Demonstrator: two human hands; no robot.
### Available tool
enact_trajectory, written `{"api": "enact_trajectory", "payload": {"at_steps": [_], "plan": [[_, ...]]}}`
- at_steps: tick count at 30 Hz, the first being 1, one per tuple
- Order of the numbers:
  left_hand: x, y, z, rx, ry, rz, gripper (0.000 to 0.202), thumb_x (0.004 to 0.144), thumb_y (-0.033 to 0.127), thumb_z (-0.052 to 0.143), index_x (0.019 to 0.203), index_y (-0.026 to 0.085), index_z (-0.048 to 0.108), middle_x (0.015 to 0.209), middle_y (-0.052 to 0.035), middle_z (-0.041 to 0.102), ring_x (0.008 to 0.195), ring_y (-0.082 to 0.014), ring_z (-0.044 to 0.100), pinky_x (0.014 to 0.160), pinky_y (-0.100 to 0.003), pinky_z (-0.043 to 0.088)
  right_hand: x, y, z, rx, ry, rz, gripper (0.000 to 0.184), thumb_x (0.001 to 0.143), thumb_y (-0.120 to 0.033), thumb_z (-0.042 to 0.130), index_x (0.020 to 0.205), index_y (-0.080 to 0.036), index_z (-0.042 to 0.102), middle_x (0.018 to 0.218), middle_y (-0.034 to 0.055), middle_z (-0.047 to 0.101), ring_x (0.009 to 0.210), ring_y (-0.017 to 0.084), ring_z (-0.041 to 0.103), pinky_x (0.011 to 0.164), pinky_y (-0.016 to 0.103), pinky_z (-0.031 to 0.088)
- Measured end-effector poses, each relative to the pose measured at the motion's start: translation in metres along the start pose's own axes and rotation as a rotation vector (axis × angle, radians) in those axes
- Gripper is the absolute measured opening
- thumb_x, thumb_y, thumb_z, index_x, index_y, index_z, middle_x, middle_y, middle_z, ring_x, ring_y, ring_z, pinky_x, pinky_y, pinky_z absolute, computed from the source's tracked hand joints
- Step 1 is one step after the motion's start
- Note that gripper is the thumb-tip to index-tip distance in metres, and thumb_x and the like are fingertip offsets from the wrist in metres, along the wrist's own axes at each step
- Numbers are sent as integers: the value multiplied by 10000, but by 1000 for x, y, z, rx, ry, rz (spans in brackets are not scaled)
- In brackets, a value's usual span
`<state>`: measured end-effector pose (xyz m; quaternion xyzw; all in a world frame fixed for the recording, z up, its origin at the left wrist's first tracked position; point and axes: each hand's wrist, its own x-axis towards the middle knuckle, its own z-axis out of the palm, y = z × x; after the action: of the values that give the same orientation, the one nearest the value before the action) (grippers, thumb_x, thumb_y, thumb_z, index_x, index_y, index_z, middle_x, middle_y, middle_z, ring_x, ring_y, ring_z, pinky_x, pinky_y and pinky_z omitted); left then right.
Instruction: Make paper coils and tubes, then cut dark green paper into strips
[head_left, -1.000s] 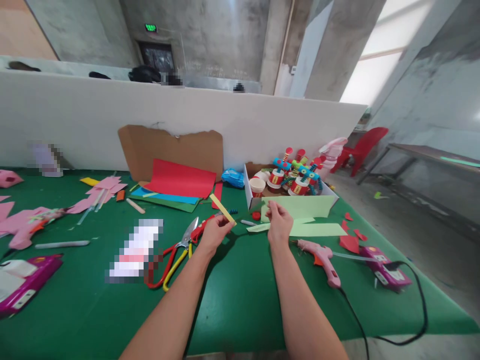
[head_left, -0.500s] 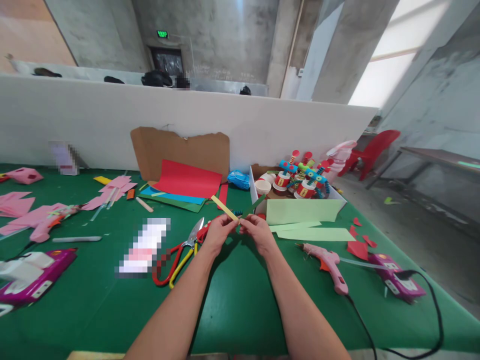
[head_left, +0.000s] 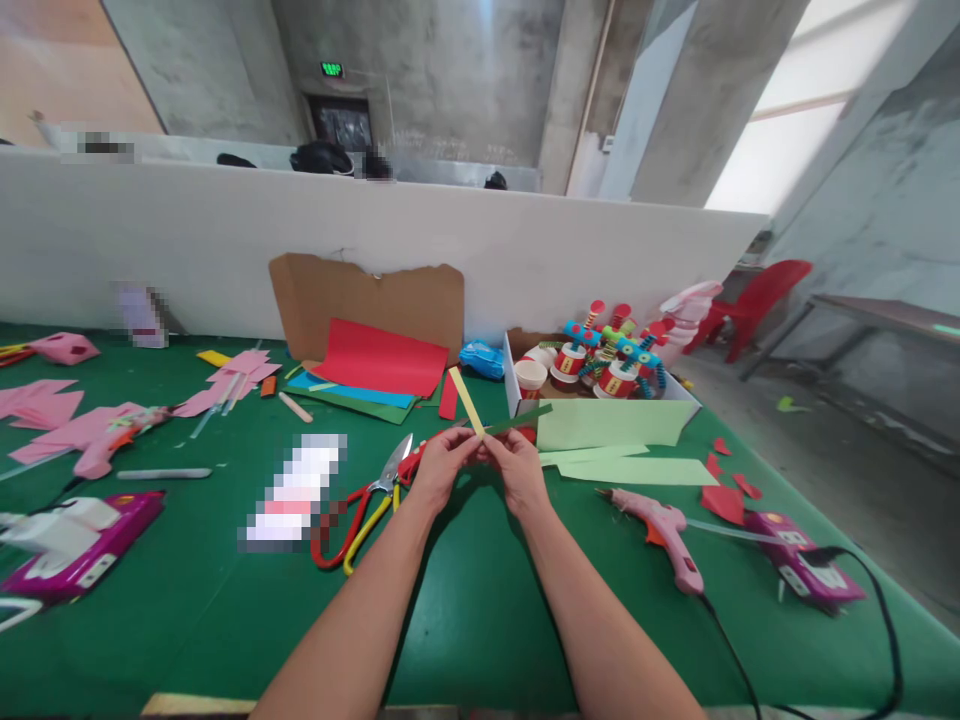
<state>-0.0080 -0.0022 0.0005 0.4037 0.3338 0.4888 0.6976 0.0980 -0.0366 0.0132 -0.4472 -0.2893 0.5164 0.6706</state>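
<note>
Two narrow paper strips, one yellow (head_left: 467, 401) and one dark green (head_left: 525, 419), meet at their ends between my fingertips above the table. My left hand (head_left: 444, 465) pinches the joined end from the left. Close against it, my right hand (head_left: 517, 462) pinches the same spot from the right. The yellow strip points up and away, the green one out to the right. How the ends overlap is hidden by my fingers. Left of my left hand lie scissors with red handles (head_left: 351, 535) and another yellow-handled tool (head_left: 371, 530).
A white box (head_left: 619, 423) holds paper-cup figures (head_left: 574, 362). In front of it are light green paper strips (head_left: 637, 470). A pink glue gun (head_left: 664, 530) lies right, wired near a purple power strip (head_left: 806, 560). Coloured sheets (head_left: 382, 360) lean against cardboard (head_left: 367, 290).
The yellow strip has swung more upright, and the green strip has tipped down toward the right. Both hands keep pinching the joined ends. The view has shifted slightly.
</note>
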Motion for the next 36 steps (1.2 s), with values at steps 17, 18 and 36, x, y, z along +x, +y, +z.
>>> {"api": "enact_trajectory", "payload": {"at_steps": [17,18,36], "plan": [[-5,10,3,8,13,13,362,479,384,849,656,146,642,625,10,623,555,-83,531,570,-221,420,7,0,-11,52,-36,156,297,503,-302,858,647,-176,630,599,-16,632,527,100,573,574,250,538],[-6,10,4,16,3,5,360,474,382,848,655,147,645,638,4,632,564,-90,540,581,-230,428,6,0,-11,79,-46,174,302,498,-308,863,658,-176,643,586,-21,620,527,96,567,576,242,538],[-1,5,-2,128,29,59,401,458,445,852,644,147,660,630,2,630,576,-100,526,585,-234,420,2,-2,-9,89,-140,201,422,457,-407,905,714,-179,659,558,-52,605,535,68,559,589,192,507]]}}
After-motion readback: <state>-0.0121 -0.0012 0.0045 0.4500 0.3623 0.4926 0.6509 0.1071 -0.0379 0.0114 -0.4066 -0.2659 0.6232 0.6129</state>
